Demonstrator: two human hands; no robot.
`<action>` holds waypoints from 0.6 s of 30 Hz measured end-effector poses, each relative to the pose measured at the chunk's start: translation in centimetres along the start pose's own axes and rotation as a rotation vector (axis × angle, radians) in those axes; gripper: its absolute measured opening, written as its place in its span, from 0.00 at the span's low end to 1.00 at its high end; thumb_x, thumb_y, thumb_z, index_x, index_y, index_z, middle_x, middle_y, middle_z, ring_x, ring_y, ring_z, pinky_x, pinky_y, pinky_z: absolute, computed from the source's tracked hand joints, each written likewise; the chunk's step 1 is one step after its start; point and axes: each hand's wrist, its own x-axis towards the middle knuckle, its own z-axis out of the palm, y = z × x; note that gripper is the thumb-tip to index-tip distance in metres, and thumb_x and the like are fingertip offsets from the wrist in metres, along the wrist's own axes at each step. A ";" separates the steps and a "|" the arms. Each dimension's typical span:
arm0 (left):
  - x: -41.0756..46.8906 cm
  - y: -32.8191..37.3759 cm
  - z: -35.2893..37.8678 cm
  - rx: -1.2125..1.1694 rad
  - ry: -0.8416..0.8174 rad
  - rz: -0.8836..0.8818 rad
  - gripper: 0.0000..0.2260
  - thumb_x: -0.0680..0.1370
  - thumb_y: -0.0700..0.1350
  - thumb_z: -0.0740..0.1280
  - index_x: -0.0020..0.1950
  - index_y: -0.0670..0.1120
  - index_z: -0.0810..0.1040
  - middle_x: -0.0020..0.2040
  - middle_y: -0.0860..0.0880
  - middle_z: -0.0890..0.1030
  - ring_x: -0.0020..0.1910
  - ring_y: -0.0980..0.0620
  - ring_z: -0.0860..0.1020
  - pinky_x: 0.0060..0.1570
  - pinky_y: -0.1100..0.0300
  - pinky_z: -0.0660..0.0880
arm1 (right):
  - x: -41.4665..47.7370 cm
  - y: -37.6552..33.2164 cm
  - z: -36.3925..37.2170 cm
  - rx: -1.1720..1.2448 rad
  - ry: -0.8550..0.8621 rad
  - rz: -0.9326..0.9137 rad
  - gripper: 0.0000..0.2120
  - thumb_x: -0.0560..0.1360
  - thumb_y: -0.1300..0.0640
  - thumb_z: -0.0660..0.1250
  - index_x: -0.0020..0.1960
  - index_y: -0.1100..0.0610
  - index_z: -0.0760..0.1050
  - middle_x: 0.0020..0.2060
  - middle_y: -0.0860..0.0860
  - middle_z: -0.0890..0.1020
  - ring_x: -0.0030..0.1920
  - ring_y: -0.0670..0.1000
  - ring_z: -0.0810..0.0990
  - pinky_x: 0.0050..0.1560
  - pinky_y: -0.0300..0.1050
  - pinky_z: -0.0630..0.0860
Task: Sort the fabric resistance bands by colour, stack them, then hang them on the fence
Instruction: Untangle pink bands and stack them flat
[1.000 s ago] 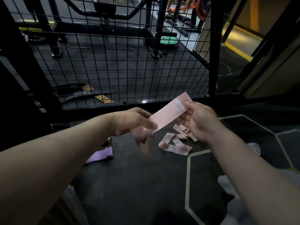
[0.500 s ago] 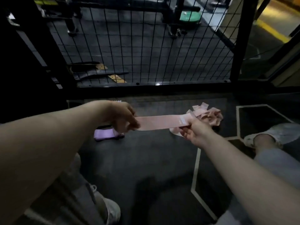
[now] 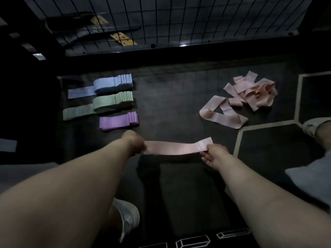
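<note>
Wire fence up top. Loose pink pile lies right; blue stack, green stack and purple stack left. Your left hand and right hand each pinch an end of a pink band, stretched flat near the purple stack.

Both bare forearms reach forward from the lower corners, drawing closer toward the hands. The left hand is curled, knuckles up, gripping one end of a pink band; the right hand pinches the other end, wrist straight, the strip held level between them
</note>
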 end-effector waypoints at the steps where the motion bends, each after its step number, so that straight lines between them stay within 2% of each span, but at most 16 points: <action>1: 0.8 -0.1 0.2 -0.071 0.040 -0.019 0.06 0.73 0.34 0.71 0.48 0.41 0.78 0.45 0.42 0.80 0.42 0.45 0.78 0.43 0.54 0.77 | 0.6 -0.2 0.3 -0.009 0.011 -0.014 0.13 0.82 0.59 0.58 0.65 0.52 0.72 0.51 0.55 0.83 0.40 0.48 0.82 0.32 0.43 0.75; 5: 3.6 -1.3 1.1 -0.342 0.177 -0.129 0.14 0.75 0.32 0.68 0.61 0.35 0.78 0.55 0.41 0.80 0.48 0.46 0.77 0.48 0.54 0.78 | 2.8 -1.2 1.8 -0.083 0.043 -0.093 0.11 0.82 0.60 0.59 0.62 0.52 0.73 0.51 0.54 0.82 0.38 0.47 0.82 0.31 0.41 0.75; 8: 4.3 -2.1 1.9 -0.468 0.310 -0.199 0.11 0.75 0.32 0.68 0.57 0.36 0.80 0.55 0.39 0.81 0.54 0.42 0.80 0.60 0.49 0.77 | 3.8 -1.8 2.9 -0.126 0.017 -0.118 0.09 0.82 0.60 0.58 0.59 0.52 0.73 0.44 0.51 0.81 0.36 0.46 0.81 0.32 0.41 0.74; 15: 5.2 -1.4 2.8 -0.567 0.411 -0.174 0.09 0.74 0.31 0.68 0.49 0.43 0.79 0.49 0.43 0.79 0.47 0.45 0.77 0.55 0.56 0.76 | 5.4 -2.5 3.6 -0.209 -0.010 -0.115 0.08 0.81 0.61 0.58 0.57 0.53 0.73 0.42 0.52 0.80 0.36 0.46 0.80 0.31 0.40 0.73; 18: 5.8 -2.1 3.3 -0.557 0.427 -0.200 0.10 0.74 0.31 0.67 0.50 0.43 0.79 0.51 0.42 0.80 0.49 0.43 0.78 0.58 0.55 0.76 | 6.1 -2.4 3.3 -0.297 -0.010 -0.123 0.06 0.81 0.61 0.59 0.52 0.55 0.74 0.46 0.55 0.81 0.35 0.49 0.79 0.30 0.41 0.71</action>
